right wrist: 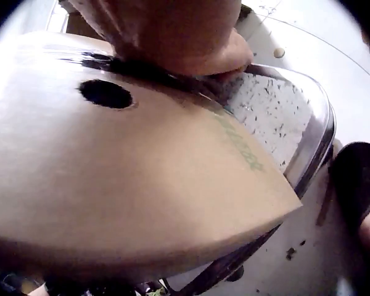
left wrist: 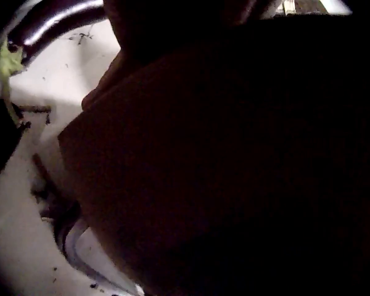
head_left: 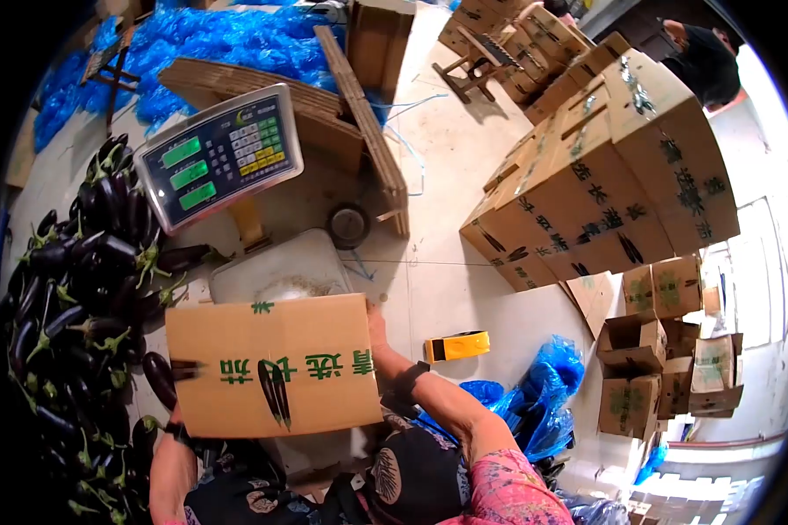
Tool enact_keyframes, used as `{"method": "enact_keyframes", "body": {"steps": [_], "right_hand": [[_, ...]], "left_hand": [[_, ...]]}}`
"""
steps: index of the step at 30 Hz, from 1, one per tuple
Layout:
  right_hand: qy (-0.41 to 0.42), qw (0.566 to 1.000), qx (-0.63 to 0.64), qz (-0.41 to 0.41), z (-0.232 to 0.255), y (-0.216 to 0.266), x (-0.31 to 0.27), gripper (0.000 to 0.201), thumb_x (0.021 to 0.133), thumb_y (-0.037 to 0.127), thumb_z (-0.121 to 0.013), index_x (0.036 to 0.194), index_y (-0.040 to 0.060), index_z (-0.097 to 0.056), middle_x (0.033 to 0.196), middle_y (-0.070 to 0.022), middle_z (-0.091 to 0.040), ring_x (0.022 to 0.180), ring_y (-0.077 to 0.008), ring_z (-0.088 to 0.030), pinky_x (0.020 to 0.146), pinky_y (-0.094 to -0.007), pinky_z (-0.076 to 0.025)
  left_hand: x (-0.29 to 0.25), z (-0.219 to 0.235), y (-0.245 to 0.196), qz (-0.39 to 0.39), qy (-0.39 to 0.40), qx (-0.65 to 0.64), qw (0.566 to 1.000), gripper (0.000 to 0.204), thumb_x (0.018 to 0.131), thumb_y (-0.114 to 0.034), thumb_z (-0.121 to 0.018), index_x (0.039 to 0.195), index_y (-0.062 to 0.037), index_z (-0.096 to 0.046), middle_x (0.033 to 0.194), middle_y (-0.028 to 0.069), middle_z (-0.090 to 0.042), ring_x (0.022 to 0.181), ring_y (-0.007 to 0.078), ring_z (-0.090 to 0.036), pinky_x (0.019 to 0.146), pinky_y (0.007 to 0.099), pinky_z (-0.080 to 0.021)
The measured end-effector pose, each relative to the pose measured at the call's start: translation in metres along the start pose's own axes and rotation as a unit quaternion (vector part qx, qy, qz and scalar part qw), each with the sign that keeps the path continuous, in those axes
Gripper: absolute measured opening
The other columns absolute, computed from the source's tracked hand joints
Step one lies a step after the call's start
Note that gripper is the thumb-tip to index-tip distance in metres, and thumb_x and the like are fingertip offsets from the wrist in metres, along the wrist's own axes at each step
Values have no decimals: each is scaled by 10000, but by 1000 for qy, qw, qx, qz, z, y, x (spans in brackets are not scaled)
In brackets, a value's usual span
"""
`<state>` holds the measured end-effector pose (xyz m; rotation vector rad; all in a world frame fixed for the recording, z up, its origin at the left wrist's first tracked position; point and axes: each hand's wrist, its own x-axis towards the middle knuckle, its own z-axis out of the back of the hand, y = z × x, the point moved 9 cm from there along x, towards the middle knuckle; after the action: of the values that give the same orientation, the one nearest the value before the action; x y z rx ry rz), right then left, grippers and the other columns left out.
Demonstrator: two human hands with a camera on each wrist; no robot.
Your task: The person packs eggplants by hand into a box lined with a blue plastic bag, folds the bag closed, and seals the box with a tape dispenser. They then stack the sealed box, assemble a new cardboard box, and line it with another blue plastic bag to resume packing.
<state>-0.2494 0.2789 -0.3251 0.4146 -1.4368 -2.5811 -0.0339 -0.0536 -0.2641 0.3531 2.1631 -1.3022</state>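
A closed carton (head_left: 271, 367) with green print and an eggplant picture is in front of the body, overlapping the near part of the scale's metal platform (head_left: 280, 267). At its right side, the right hand (head_left: 376, 325) grips the edge; in the right wrist view this hand (right wrist: 172, 37) lies along the carton (right wrist: 172, 166) beside a dark oval hole, above the platform's rim (right wrist: 324, 117). The left hand is mostly behind the carton's left side in the head view. Very dark in the left wrist view, the left hand (left wrist: 166, 24) holds the carton (left wrist: 222, 160), one finger along its edge.
Eggplants (head_left: 70, 350) are heaped at left, beside the scale display (head_left: 223, 157). Flattened cardboard (head_left: 359, 122) stands behind. Stacked cartons (head_left: 604, 184), a yellow tape dispenser (head_left: 457, 346), blue plastic (head_left: 543, 394) and open boxes (head_left: 630, 407) are at right. Another person (head_left: 709, 66) is top right.
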Motion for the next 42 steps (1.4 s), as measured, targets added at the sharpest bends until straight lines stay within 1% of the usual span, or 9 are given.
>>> {"method": "enact_keyframes", "body": {"steps": [3,7,12,14,16,21,26,33,42], "right_hand": [[153,976,33,-152,0,1,-16,631,1022,539,-382,1312,5,-555,1291,-215,-593,1193,-394,-557,943,-464,-487],[188,910,329,-169,-12,-18,-50,702,1017,620,-395,1366,25,-525,1316,-122,-602,1170,-246,-592,971,-401,-495],[260,840,421,-223,38,91,-97,521,1010,413,-544,1382,49,-534,1261,-96,-634,1074,-181,-637,866,-325,-541],[252,802,477,-256,48,91,-108,404,1009,205,-588,1368,24,-553,1275,-89,-639,1118,-182,-611,955,-323,-503],[251,789,499,-256,62,93,-117,407,1010,211,-581,1369,21,-551,1276,-90,-637,1123,-182,-607,959,-322,-497],[234,805,497,-223,110,104,-134,415,1013,223,-563,1371,14,-544,1278,-95,-633,1134,-182,-597,971,-321,-485],[189,847,467,-172,172,125,-155,424,1016,236,-546,1373,7,-538,1281,-99,-629,1146,-182,-588,982,-321,-472],[106,908,397,-86,250,160,-208,439,1020,254,-521,1376,-4,-529,1284,-105,-623,1162,-182,-574,998,-320,-454],[43,929,364,-45,287,174,-245,460,1026,277,-489,1379,-17,-517,1289,-113,-616,1183,-182,-556,1019,-318,-431]], "left_hand": [[-4,1,6,10,0,0,1000,596,1054,-515,-409,1370,-24,-527,1204,53,-638,1062,167,-617,929,306,-506],[-16,6,15,24,0,0,1000,581,1053,-504,-422,1363,-25,-531,1196,52,-639,1053,167,-621,916,308,-513],[-28,-6,2,28,12,22,999,562,1051,-490,-437,1354,-28,-537,1186,51,-641,1041,167,-625,900,311,-522],[-25,-20,-7,24,22,28,999,554,1051,-485,-443,1350,-28,-539,1182,50,-642,1037,167,-627,894,312,-525],[-14,-39,-18,16,34,35,999,547,1050,-479,-449,1346,-29,-541,1178,50,-643,1032,167,-629,887,313,-529],[12,-113,-87,-64,58,37,996,465,1039,-403,-492,1317,-37,-559,1148,51,-650,1013,177,-641,831,326,-552],[-41,-168,-179,-162,105,119,974,453,1039,-366,-505,1344,-33,-538,1180,74,-646,1026,193,-641,850,322,-548],[-65,-186,-130,-117,90,100,984,469,1033,-378,-511,1350,-33,-534,1190,78,-641,1039,197,-635,859,324,-544],[-75,-188,-95,-95,84,79,989,489,1027,-392,-519,1358,-32,-528,1204,82,-635,1055,201,-627,872,328,-539]]}}
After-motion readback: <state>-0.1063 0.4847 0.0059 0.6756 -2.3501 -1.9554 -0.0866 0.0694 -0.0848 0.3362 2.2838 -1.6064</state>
